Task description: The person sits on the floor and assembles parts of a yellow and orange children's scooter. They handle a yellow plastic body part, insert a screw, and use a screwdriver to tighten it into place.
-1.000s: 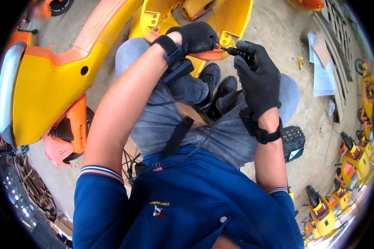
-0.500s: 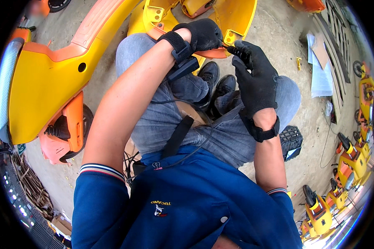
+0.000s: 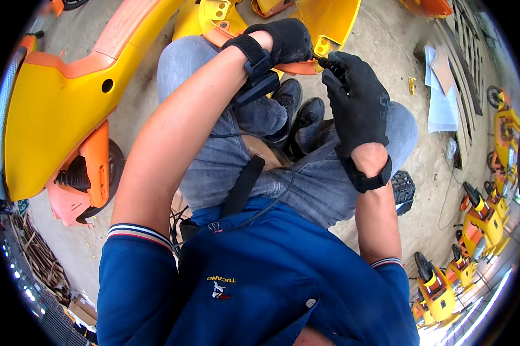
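Observation:
Both my hands wear black gloves and meet at a yellow and orange plastic body panel (image 3: 336, 23) in front of my knees. My right hand (image 3: 359, 95) is closed on a screwdriver (image 3: 331, 62) with a black handle. Its thin shaft points left toward the panel's orange lower edge (image 3: 297, 68) and my left hand (image 3: 287, 41). That left hand is curled into a fist shape against the panel, close to the shaft's tip. What its fingers grip is hidden from view, as is the exact spot where the tip ends.
A large yellow and orange vehicle body (image 3: 64, 115) stands close on my left. Several yellow scooters (image 3: 482, 228) line the right side. A black crate (image 3: 403, 192) sits by my right forearm. White sheets (image 3: 442, 98) lie beside a slatted pallet (image 3: 465, 55).
The panel and both hands appear slightly shifted in view. My right hand's fingers have moved a little on the screwdriver, and my left hand has edged closer to its shaft.

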Action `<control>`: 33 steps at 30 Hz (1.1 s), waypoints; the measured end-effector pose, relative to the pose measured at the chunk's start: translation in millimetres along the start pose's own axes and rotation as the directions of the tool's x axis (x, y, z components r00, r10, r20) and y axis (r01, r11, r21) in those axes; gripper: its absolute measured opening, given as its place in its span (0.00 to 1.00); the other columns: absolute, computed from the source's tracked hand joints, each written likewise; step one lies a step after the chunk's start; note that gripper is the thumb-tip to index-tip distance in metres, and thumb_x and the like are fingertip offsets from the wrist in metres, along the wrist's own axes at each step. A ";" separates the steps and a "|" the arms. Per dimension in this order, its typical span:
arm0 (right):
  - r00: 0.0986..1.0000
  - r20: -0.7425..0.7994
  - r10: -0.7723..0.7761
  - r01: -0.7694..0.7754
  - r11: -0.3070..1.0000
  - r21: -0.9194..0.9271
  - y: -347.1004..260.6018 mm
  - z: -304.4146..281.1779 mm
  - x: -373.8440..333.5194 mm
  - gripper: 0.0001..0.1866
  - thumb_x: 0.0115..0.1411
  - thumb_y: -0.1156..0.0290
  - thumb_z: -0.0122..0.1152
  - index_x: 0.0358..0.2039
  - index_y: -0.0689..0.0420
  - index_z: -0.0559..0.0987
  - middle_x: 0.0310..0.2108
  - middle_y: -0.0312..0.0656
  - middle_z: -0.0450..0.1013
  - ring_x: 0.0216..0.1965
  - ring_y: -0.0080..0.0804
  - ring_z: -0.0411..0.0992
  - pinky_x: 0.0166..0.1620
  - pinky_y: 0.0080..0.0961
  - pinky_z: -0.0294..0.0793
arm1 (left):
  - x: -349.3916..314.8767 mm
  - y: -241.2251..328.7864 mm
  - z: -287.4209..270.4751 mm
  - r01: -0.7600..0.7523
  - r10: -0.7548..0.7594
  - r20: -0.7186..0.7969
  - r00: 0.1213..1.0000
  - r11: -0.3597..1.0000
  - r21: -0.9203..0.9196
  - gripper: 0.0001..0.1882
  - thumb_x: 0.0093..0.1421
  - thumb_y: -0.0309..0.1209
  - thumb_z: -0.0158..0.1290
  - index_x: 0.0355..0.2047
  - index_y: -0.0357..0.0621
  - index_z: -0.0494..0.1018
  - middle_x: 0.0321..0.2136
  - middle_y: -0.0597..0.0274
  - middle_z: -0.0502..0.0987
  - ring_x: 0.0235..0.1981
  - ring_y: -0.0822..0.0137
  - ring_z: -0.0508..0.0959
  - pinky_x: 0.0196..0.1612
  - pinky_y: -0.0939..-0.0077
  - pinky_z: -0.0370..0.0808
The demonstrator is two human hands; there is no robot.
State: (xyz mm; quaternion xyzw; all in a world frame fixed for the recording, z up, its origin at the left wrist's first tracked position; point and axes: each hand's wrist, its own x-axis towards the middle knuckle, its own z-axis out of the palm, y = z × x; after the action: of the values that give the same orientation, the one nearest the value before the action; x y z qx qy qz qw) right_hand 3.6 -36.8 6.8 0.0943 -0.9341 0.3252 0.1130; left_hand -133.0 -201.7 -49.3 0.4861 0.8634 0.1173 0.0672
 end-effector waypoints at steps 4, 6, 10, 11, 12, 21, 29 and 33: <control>0.995 0.040 0.086 -0.086 0.996 0.003 -7.7 -5.7 4.6 0.12 0.57 0.72 0.61 0.43 0.55 0.78 0.37 0.49 0.75 0.40 0.48 0.75 0.43 0.37 0.74 | 1.1 -4.7 10.0 -0.114 0.121 -0.020 0.992 0.973 0.203 0.08 0.56 0.32 0.54 0.33 0.48 0.82 0.31 0.56 0.81 0.32 0.57 0.82 0.40 0.65 0.79; 0.992 0.064 0.108 -0.111 0.993 0.046 -7.7 -6.8 5.8 0.12 0.57 0.72 0.61 0.43 0.55 0.78 0.37 0.49 0.75 0.40 0.48 0.75 0.44 0.37 0.74 | 3.9 -10.4 17.0 -0.090 0.095 -0.081 0.992 0.993 0.072 0.12 0.56 0.38 0.54 0.31 0.46 0.82 0.29 0.52 0.80 0.32 0.52 0.81 0.37 0.64 0.78; 0.992 0.064 0.107 -0.108 0.994 0.014 -9.0 -5.2 5.2 0.13 0.56 0.73 0.62 0.43 0.55 0.78 0.38 0.49 0.75 0.41 0.48 0.75 0.45 0.37 0.74 | 7.4 -14.6 23.7 -0.072 0.073 -0.113 0.991 0.997 0.013 0.14 0.55 0.41 0.54 0.29 0.45 0.82 0.27 0.49 0.80 0.31 0.50 0.81 0.36 0.63 0.77; 0.992 0.060 0.108 -0.109 0.994 0.008 -10.4 -4.9 4.6 0.13 0.56 0.73 0.62 0.43 0.56 0.78 0.38 0.49 0.75 0.41 0.48 0.75 0.45 0.37 0.74 | 7.2 -14.6 24.0 -0.079 0.084 -0.090 0.992 0.996 0.051 0.11 0.55 0.38 0.54 0.30 0.46 0.82 0.28 0.51 0.80 0.32 0.52 0.81 0.36 0.63 0.78; 0.992 0.055 0.110 -0.110 0.994 0.002 -11.2 -4.6 4.1 0.13 0.56 0.73 0.62 0.44 0.56 0.78 0.38 0.49 0.75 0.42 0.48 0.75 0.45 0.36 0.74 | 5.7 -11.6 20.4 -0.088 0.094 -0.067 0.993 0.992 0.089 0.09 0.55 0.34 0.54 0.30 0.46 0.82 0.29 0.53 0.80 0.32 0.54 0.81 0.37 0.64 0.78; 0.992 0.086 0.096 -0.092 0.994 -0.053 -9.0 -2.6 2.4 0.17 0.58 0.78 0.62 0.49 0.58 0.76 0.40 0.42 0.76 0.38 0.28 0.76 0.41 0.23 0.76 | 9.0 -17.7 29.4 -0.023 0.017 -0.096 0.995 0.998 -0.064 0.14 0.55 0.40 0.56 0.29 0.43 0.83 0.27 0.49 0.80 0.30 0.51 0.81 0.35 0.63 0.77; 0.995 0.061 0.082 -0.078 0.995 -0.054 -9.2 0.5 -0.6 0.18 0.58 0.78 0.63 0.49 0.60 0.75 0.42 0.44 0.76 0.42 0.31 0.77 0.45 0.25 0.76 | 4.9 -14.0 22.6 -0.022 0.012 -0.099 0.995 0.994 -0.105 0.14 0.54 0.40 0.57 0.29 0.42 0.83 0.27 0.48 0.80 0.31 0.51 0.81 0.35 0.64 0.77; 0.995 0.051 0.081 -0.078 0.995 -0.057 -11.1 -0.4 0.3 0.17 0.58 0.78 0.63 0.49 0.60 0.76 0.42 0.44 0.76 0.41 0.30 0.77 0.44 0.25 0.76 | 4.1 -16.0 25.9 -0.018 0.004 -0.123 0.992 0.993 -0.114 0.14 0.54 0.40 0.56 0.28 0.42 0.82 0.27 0.49 0.80 0.30 0.51 0.81 0.35 0.64 0.78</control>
State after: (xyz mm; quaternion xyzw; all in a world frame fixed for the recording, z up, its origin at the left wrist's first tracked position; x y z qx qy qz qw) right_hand 6.2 -45.2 13.8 0.0626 -0.9485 0.3008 0.0775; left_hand -142.3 -202.6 -78.5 0.4781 0.8550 0.1967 0.0413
